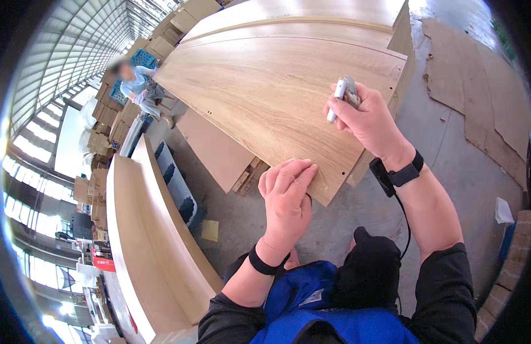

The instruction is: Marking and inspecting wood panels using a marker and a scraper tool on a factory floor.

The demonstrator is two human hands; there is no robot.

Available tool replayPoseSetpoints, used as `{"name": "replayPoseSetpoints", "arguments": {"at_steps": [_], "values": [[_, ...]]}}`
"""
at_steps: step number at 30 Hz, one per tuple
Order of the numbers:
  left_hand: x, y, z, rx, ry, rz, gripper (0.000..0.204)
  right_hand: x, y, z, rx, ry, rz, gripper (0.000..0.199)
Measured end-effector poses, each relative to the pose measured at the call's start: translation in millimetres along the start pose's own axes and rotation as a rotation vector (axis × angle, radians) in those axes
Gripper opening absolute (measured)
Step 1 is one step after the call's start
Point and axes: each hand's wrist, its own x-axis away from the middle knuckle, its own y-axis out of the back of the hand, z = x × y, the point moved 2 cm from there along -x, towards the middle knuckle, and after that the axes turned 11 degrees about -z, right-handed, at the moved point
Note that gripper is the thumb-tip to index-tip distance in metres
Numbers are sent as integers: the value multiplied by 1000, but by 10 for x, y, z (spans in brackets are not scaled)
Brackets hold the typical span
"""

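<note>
A stack of large light-wood panels [265,86] fills the middle of the view, with small drilled holes near the edges. My left hand [288,198] lies flat, fingers together, on the near corner of the top panel. My right hand [368,117] is closed around a small white and grey stick-shaped tool [341,97], held upright above the panel's right edge. A black band with a cable sits on each wrist.
A long wooden panel [145,241] lies at the left, with a smaller board [216,149] and dark-holed parts beside it. Cardboard sheets [483,97] cover the concrete floor at right. A seated person in light blue [136,86] works far left among stacked boxes.
</note>
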Motion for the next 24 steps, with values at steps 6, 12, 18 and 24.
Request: {"name": "replayPoseSetpoints", "arguments": {"at_steps": [6,12,18,24], "values": [[-29,17,-28,-27,-13,12,47,17,-18,7,13,35,-23,19],[-28,-1,-17,-13,-17,-10,43,7,-37,-5,-2,45,-23,19],[15,-5,-20,12,-20,-38,38,9,-37,0,24,30,-7,15],[50,13,-38,35,-14,-46,39,10,-36,11,55,-21,11,15]]}}
